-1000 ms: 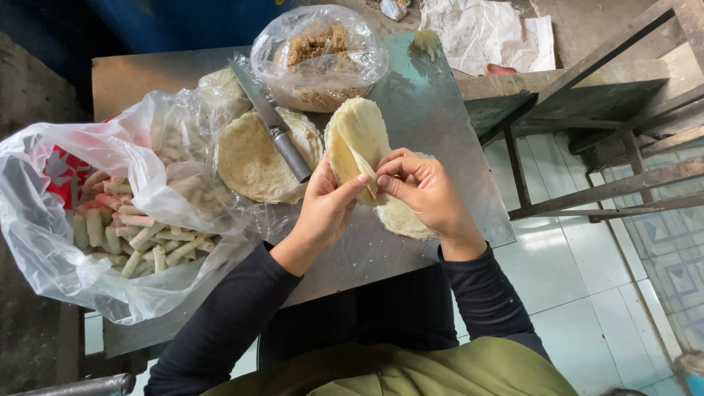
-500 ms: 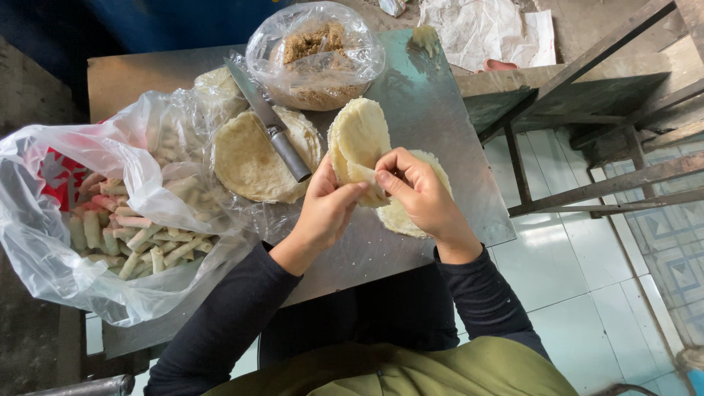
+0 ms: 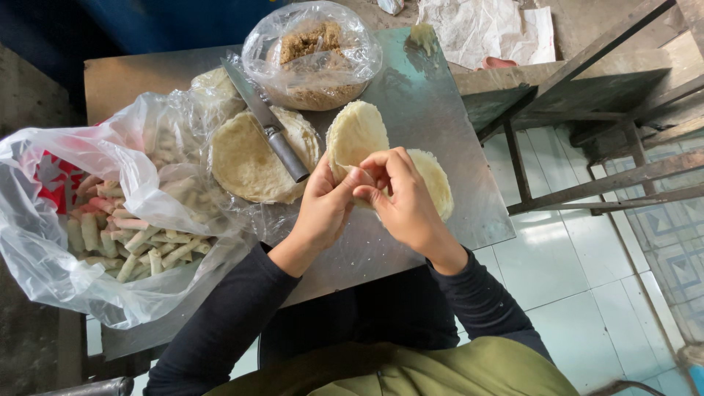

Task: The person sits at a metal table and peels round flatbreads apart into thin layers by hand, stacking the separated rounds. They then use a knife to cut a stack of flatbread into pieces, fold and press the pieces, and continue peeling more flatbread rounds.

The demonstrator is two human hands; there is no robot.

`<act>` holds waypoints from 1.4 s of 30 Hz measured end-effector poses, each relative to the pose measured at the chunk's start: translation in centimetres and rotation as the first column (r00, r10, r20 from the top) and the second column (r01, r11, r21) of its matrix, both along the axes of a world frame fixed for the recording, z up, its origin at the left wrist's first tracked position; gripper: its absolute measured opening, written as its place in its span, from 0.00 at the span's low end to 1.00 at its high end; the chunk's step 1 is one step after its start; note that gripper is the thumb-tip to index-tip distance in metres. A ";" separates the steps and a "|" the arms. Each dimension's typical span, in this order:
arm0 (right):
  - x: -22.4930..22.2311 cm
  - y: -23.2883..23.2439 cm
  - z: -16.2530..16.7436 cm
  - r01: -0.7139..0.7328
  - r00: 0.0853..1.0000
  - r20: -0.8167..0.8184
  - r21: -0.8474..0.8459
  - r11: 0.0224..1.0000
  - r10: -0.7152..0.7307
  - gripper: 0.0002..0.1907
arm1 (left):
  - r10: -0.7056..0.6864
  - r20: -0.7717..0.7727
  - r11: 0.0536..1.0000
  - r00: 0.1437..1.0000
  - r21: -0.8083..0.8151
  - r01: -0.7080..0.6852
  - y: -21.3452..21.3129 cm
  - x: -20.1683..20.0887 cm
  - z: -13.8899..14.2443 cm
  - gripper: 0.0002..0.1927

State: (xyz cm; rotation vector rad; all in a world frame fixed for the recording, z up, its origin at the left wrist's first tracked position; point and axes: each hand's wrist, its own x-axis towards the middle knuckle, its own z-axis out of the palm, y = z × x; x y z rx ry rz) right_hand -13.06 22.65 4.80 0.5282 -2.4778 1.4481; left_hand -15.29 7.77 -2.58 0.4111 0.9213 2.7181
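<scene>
Both forearms reach forward over the metal table. The left hand and right hand meet fingertip to fingertip, pinching a pale round wrapper that stands lifted above a second wrapper.

Long black sleeves down to both wrists; olive-green garment at the lower edge of the frame; bare left hand and right hand.

hands pinch wrapper | knife on wrapper stack (left)
</scene>
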 end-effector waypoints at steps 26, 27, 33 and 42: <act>-3.0 5.1 4.2 -0.188 0.982 -0.013 0.115 0.975 0.190 0.04 | -0.082 0.058 0.923 0.995 -0.372 0.098 -0.5 -0.4 1.8 0.19; -3.2 5.5 4.3 -0.160 0.987 0.000 0.108 0.981 0.161 0.04 | -0.137 0.051 0.903 0.989 -0.403 0.146 -0.7 -0.3 2.0 0.19; -5.1 9.5 4.7 -0.061 0.990 0.128 0.011 0.998 0.059 0.10 | -0.270 0.050 0.834 0.962 -0.486 0.259 -2.6 -1.0 3.8 0.19; -7.8 14.9 5.2 0.113 0.994 -0.006 -0.066 0.991 -0.113 0.13 | -0.325 0.194 0.785 0.925 -0.490 0.379 -6.1 -1.6 6.4 0.19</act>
